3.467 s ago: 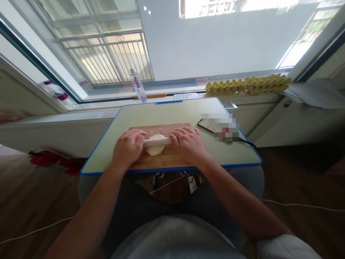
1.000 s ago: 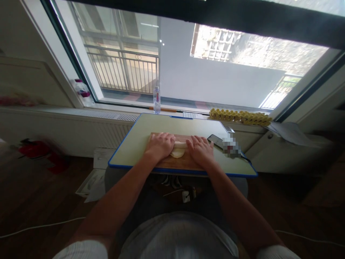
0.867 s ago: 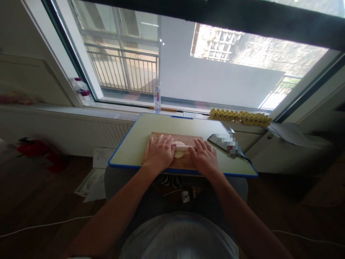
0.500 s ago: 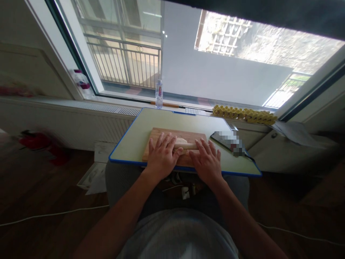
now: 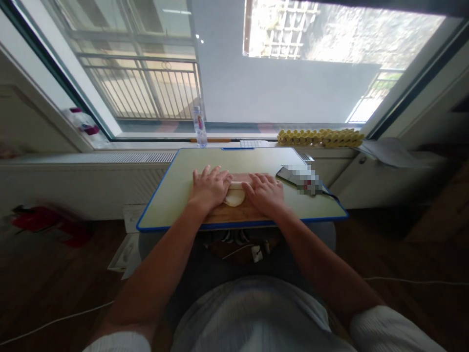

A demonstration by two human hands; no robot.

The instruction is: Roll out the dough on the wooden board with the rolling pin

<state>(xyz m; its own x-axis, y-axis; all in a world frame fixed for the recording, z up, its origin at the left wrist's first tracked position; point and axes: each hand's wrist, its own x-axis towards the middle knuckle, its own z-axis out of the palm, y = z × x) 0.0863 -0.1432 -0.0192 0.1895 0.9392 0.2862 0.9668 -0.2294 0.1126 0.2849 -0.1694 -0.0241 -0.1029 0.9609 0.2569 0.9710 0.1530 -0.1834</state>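
My left hand [image 5: 210, 187] lies with its fingers stretched out and spread over the left end of a pale rolling pin [image 5: 236, 186]. Over the pin's right end rests my right hand [image 5: 265, 191], also flat with extended fingers. A round, flattened piece of dough [image 5: 234, 198] shows between the hands, on the near side of the pin. Both pin and dough are on a wooden cutting board [image 5: 230, 213], whose left and right parts my hands and forearms partly cover. The pin's ends are hidden under my palms.
The board lies on a small blue-edged table [image 5: 168, 195] over my lap. A phone [image 5: 293, 177] with a cable is at its right. Along the windowsill stand a clear bottle [image 5: 200, 129] and a yellow bumpy object [image 5: 318, 138]. A red fire extinguisher [image 5: 47, 222] is at left.
Both hands have pushed the rolling pin forward, away from me. The dough, earlier mostly beyond the pin, now shows on its near side. The camera view has shifted and levelled.
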